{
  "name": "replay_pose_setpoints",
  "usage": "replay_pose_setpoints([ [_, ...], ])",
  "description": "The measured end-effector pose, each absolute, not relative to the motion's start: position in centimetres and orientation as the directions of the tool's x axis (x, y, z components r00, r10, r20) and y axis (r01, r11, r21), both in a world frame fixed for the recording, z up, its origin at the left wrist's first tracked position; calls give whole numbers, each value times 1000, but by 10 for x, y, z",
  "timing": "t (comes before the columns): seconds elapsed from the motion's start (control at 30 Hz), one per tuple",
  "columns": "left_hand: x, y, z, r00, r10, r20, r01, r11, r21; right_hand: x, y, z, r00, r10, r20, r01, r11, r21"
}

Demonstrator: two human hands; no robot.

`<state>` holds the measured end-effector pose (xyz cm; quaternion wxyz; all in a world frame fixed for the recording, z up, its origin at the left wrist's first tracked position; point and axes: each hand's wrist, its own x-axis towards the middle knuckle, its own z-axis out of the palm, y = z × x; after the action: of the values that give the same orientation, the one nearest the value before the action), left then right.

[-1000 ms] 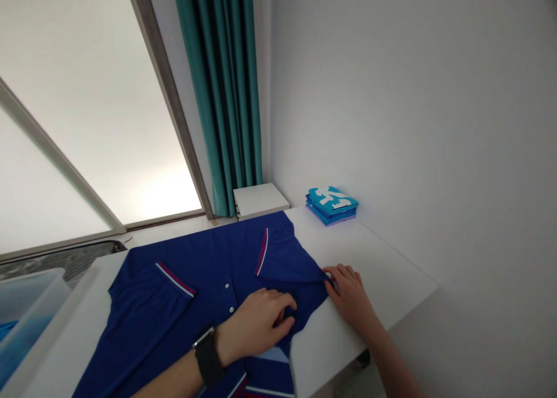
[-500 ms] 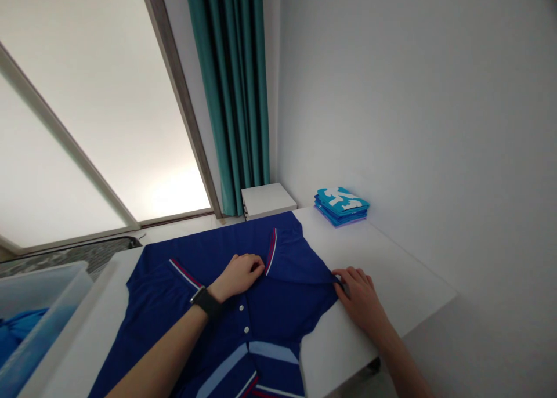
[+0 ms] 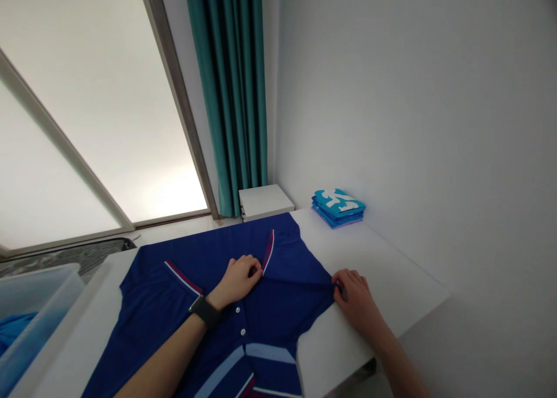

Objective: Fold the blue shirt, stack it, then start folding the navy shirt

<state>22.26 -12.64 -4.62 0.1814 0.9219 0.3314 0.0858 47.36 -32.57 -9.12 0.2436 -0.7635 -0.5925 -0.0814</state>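
Observation:
A navy polo shirt [image 3: 278,305] lies spread front up, its collar and light-blue chest band toward me and both sleeves folded inward over the body. The sleeve cuffs carry red and white stripes, and white buttons run down the placket. My left hand [image 3: 238,277], with a dark watch at the wrist, rests on the shirt's middle; its curled fingers pinch the edge of the right-hand sleeve cuff. At the shirt's right edge my right hand [image 3: 353,293] pinches the fabric at the shoulder fold between thumb and fingers.
The shirt lies on a white table [image 3: 331,351]. A stack of folded blue clothes [image 3: 338,207] sits at the back right by the wall. On the left stands a translucent bin [image 3: 47,305] with blue cloth inside. Behind are a white cabinet [image 3: 266,201] and a green curtain [image 3: 230,96].
The fingers of my right hand have closed further on the fabric at the shirt's right edge. My left hand stays at the cuff. The view has shifted slightly.

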Motion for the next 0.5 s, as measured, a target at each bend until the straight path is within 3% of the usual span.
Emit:
replay_pose_setpoints([
  [0.2,226,-131,-51,726,679,109,620,-715,323,468,-327,-83,282,874,397,941,-172,-290],
  [0.5,226,-132,-52,708,692,138,625,-706,333,472,-325,-82,323,875,360,909,-182,-374],
])
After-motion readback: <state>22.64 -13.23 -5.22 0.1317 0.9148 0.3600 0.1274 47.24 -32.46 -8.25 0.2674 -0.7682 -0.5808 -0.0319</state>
